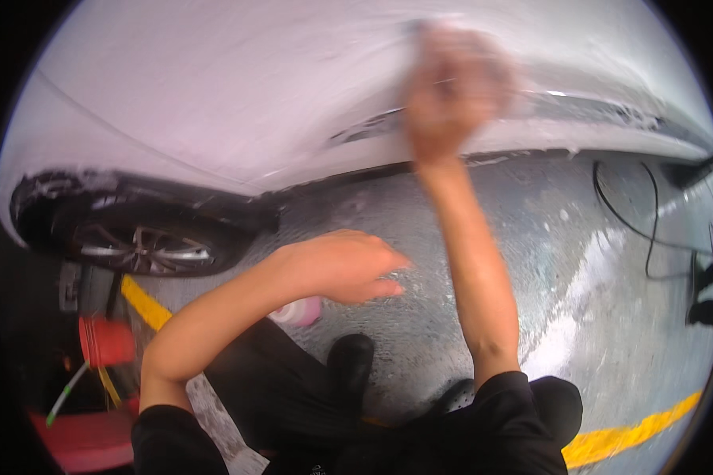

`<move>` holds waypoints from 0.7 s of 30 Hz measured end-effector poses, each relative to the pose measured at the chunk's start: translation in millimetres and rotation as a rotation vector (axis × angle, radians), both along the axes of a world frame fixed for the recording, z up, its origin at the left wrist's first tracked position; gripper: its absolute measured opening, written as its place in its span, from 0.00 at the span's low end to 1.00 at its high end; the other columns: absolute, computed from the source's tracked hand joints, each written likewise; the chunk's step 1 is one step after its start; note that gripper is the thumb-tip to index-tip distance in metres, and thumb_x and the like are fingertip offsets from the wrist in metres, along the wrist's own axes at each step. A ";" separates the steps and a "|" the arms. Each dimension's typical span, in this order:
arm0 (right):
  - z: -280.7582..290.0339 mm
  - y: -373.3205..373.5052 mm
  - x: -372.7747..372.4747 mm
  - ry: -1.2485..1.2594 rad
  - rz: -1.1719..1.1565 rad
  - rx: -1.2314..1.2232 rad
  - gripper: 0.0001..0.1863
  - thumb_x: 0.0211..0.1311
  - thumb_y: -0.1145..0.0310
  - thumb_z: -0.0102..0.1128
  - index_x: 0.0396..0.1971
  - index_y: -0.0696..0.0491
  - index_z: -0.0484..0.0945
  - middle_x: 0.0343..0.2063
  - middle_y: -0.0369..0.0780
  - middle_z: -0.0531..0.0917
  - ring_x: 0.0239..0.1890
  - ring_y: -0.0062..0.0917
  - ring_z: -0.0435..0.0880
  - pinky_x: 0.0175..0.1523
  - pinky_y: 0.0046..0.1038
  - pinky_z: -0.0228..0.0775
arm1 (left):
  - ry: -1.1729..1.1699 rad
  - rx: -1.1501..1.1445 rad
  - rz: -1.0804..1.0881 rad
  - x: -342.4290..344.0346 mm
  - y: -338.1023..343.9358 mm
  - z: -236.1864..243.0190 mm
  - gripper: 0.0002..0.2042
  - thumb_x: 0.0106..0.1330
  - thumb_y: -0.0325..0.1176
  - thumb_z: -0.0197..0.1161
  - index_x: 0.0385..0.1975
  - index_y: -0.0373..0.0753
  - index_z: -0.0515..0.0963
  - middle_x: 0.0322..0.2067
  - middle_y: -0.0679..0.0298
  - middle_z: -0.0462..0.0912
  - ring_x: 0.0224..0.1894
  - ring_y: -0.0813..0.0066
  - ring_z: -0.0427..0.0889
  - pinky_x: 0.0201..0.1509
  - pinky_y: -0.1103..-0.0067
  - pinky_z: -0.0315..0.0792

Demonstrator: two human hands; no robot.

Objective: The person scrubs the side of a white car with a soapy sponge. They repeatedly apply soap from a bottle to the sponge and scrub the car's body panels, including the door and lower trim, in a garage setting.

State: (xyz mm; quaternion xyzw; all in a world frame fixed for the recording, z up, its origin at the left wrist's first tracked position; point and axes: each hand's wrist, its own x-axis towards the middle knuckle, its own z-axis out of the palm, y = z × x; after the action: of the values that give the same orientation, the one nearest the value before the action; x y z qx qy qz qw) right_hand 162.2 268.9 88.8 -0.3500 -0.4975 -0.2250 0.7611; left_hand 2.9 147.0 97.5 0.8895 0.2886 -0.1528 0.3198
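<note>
A white car coated in suds fills the upper part of the head view. Against its lower side, by the dark trim strip, is my right hand, smeared by motion; whether it holds anything cannot be made out. My left hand hangs over the wet floor, apart from the car, with thumb and fingers apart and nothing in them. Below its wrist a small pink-and-white container is partly hidden by my forearm.
The car's wheel is at the left. Beyond my left elbow stand a red bucket and another red object. A black hose curves over the grey floor at right. A yellow line crosses the lower right.
</note>
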 end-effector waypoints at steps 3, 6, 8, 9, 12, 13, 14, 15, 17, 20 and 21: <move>-59.7 19.8 -78.8 -0.454 -0.039 0.163 0.18 0.68 0.66 0.62 0.56 0.41 0.84 0.59 0.33 0.86 0.55 0.33 0.87 0.69 0.41 0.78 | -0.097 0.033 -0.129 22.2 0.3 2.9 0.20 0.76 0.44 0.64 0.55 0.32 0.82 0.44 0.45 0.88 0.50 0.45 0.86 0.55 0.59 0.80; -61.7 52.6 -16.2 -0.434 -0.024 0.017 0.17 0.68 0.65 0.62 0.56 0.45 0.83 0.57 0.38 0.85 0.54 0.37 0.86 0.63 0.43 0.77 | -0.311 0.164 -0.121 27.9 10.9 36.4 0.15 0.71 0.35 0.69 0.52 0.33 0.83 0.41 0.50 0.89 0.46 0.49 0.87 0.51 0.61 0.81; -36.9 67.7 58.9 -0.188 -0.176 -0.116 0.15 0.70 0.66 0.60 0.54 0.49 0.84 0.51 0.40 0.87 0.50 0.38 0.86 0.55 0.43 0.77 | -0.364 0.539 -0.131 35.7 28.4 52.6 0.15 0.69 0.31 0.68 0.52 0.34 0.83 0.49 0.51 0.88 0.52 0.49 0.86 0.57 0.58 0.78; -22.4 73.2 106.2 -0.067 -0.245 -0.178 0.14 0.72 0.67 0.59 0.52 0.51 0.84 0.48 0.42 0.88 0.48 0.38 0.86 0.51 0.43 0.77 | -0.364 0.792 -0.160 49.3 38.9 59.1 0.20 0.68 0.30 0.69 0.59 0.36 0.80 0.58 0.53 0.83 0.61 0.50 0.81 0.65 0.58 0.73; 13.0 56.8 277.1 0.506 -0.279 -0.171 0.31 0.77 0.68 0.41 0.76 0.63 0.63 0.76 0.54 0.66 0.81 0.49 0.56 0.85 0.42 0.43 | -0.214 1.296 -0.118 88.2 71.2 70.3 0.36 0.69 0.34 0.67 0.78 0.43 0.64 0.79 0.58 0.64 0.82 0.60 0.58 0.84 0.59 0.52; 8.7 57.1 296.8 0.522 -0.351 -0.169 0.31 0.76 0.68 0.41 0.76 0.63 0.63 0.76 0.54 0.67 0.81 0.49 0.56 0.85 0.42 0.44 | -0.187 1.380 -0.152 102.8 83.9 72.4 0.37 0.71 0.37 0.65 0.80 0.44 0.61 0.80 0.58 0.61 0.83 0.62 0.56 0.85 0.60 0.50; 4.9 60.3 307.2 0.542 -0.411 -0.163 0.32 0.76 0.68 0.41 0.76 0.63 0.63 0.75 0.54 0.68 0.81 0.49 0.56 0.84 0.42 0.44 | -0.149 1.471 -0.181 116.0 96.6 78.4 0.37 0.73 0.40 0.63 0.81 0.44 0.57 0.81 0.59 0.59 0.84 0.64 0.53 0.86 0.60 0.47; 0.9 62.5 293.1 0.522 -0.365 -0.161 0.30 0.76 0.69 0.42 0.74 0.63 0.66 0.75 0.54 0.69 0.81 0.48 0.58 0.84 0.42 0.46 | -0.092 1.569 -0.200 123.8 111.3 87.3 0.38 0.75 0.42 0.60 0.83 0.45 0.53 0.82 0.60 0.56 0.84 0.66 0.51 0.87 0.61 0.45; -13.1 58.0 263.4 0.470 -0.285 -0.159 0.27 0.75 0.72 0.45 0.71 0.62 0.73 0.73 0.54 0.71 0.80 0.47 0.61 0.83 0.41 0.49 | -0.186 1.631 -0.241 168.9 134.8 100.0 0.36 0.78 0.46 0.56 0.83 0.46 0.55 0.82 0.63 0.56 0.84 0.67 0.52 0.87 0.61 0.45; 9.2 55.3 259.4 0.456 -0.162 0.103 0.22 0.73 0.77 0.52 0.63 0.59 0.82 0.69 0.53 0.76 0.74 0.44 0.69 0.78 0.39 0.60 | -0.052 1.729 -0.375 234.6 143.3 110.1 0.34 0.80 0.47 0.52 0.83 0.47 0.54 0.83 0.66 0.54 0.84 0.70 0.51 0.88 0.63 0.44; 6.5 55.0 273.3 0.449 -0.379 0.003 0.18 0.71 0.80 0.58 0.58 0.58 0.86 0.65 0.51 0.80 0.68 0.41 0.75 0.72 0.36 0.67 | 0.000 1.731 -0.422 250.5 145.1 102.5 0.33 0.81 0.47 0.51 0.83 0.47 0.54 0.83 0.66 0.52 0.85 0.71 0.50 0.88 0.63 0.43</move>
State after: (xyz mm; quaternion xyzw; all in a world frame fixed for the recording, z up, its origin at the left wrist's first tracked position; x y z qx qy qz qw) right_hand 435.5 323.8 95.4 -0.4765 -0.2421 -0.2806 0.7972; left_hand 253.4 292.2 199.9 0.8541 0.1331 0.0632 -0.4988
